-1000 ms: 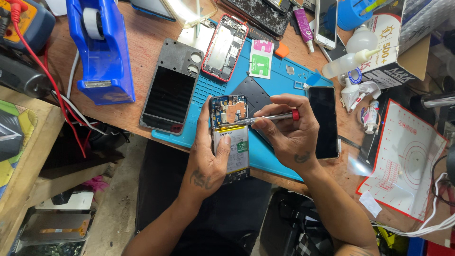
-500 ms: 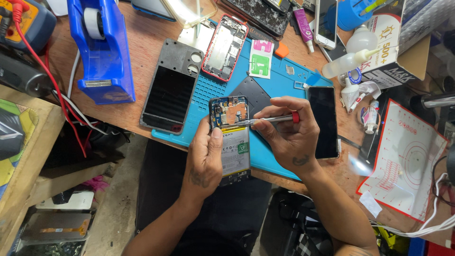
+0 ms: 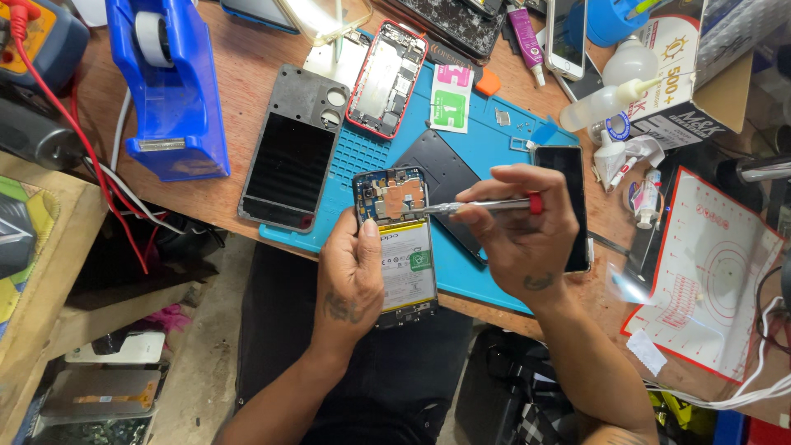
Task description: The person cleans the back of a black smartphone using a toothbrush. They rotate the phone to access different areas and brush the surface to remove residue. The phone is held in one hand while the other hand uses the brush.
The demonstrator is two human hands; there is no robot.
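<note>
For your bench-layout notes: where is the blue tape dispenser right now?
In the head view the blue tape dispenser stands at the upper left of the wooden bench, just left of the grey back cover and well away from both hands.

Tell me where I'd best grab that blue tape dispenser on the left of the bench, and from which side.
Probably take the blue tape dispenser across its narrow body, just below the tape roll, coming straight down from above. Its long flat sides show bare, so fingers can pinch them. The red cable and white cable lie along its left, so keep clear there. Both hands are busy: left hand on the opened phone, right hand with the screwdriver.
</note>
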